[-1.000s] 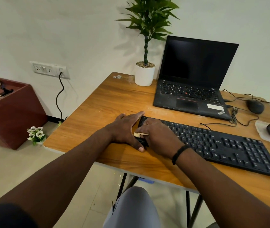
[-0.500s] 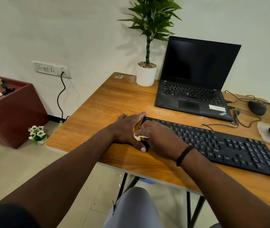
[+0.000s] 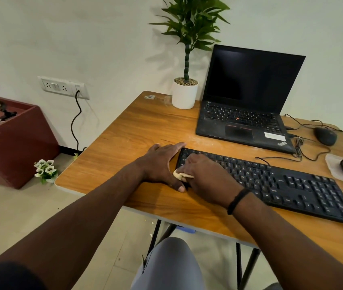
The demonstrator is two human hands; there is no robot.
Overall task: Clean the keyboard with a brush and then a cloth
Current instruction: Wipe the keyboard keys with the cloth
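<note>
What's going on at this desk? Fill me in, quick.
A person is cleaning the black keyboard on the wooden desk. The right hand presses a small pale cloth onto the keyboard's left end, while the left hand lies flat on the desk against that end, apparently steadying it. No brush is visible, so this looks like the wiping stage. An open laptop with a dark screen, a potted plant and a mouse sit behind, untouched.

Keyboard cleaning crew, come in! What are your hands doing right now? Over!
Right hand shut on cloth, pressing on keyboard's left end. Left hand open, flat on table, bracing keyboard's edge. Brush not in sight. Nothing in the way.
</note>
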